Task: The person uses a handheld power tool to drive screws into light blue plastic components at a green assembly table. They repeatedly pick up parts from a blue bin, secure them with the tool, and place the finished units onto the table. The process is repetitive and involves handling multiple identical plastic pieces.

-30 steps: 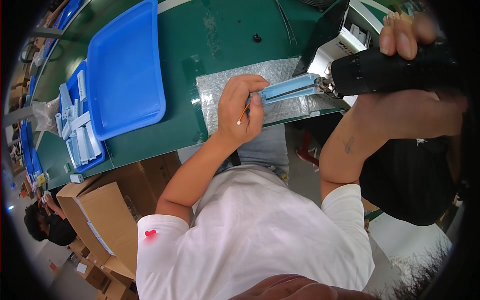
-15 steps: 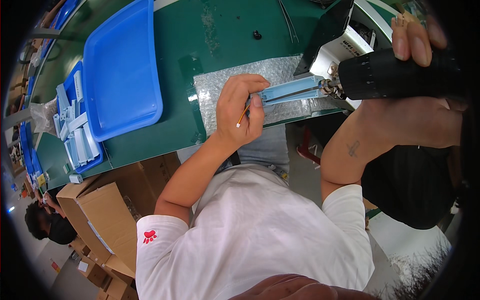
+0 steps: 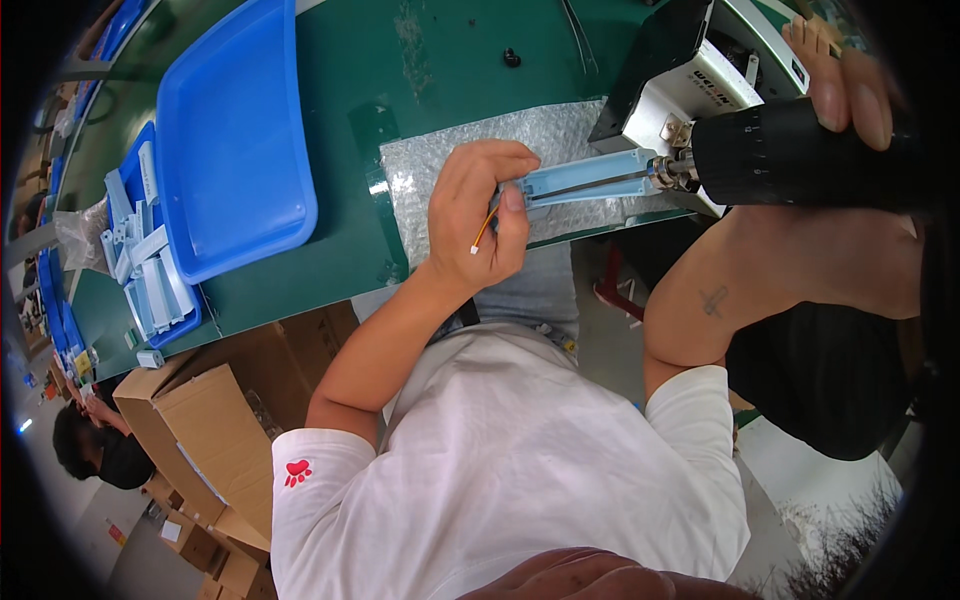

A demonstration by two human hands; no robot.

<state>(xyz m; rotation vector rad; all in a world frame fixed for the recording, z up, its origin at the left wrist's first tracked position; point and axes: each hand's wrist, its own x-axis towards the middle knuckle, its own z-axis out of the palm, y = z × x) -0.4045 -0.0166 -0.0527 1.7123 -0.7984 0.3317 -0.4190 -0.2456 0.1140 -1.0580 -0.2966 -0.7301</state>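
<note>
My left hand (image 3: 482, 212) is closed around the near end of a long light-blue plastic housing (image 3: 620, 168), over the bubble wrap. Short coloured wires with a small white connector (image 3: 474, 250) stick out below its thumb. My right hand (image 3: 850, 92) grips a black electric screwdriver (image 3: 790, 152), lying level. A long thin bit (image 3: 590, 187) runs from the screwdriver along the inside of the housing toward my left fingers. Those fingers hide the bit's tip.
A silver and black machine (image 3: 690, 95) stands behind the screwdriver. Bubble wrap (image 3: 410, 170) covers part of the green table (image 3: 350, 60). At left are a large blue tray (image 3: 235, 150) and a smaller one with several light-blue housings (image 3: 155, 285). Below the table edge sits an open cardboard box (image 3: 215, 420).
The screwdriver and my right hand have shifted slightly right and a little lower. My left hand keeps its hold on the housing. The whole view has moved slightly.
</note>
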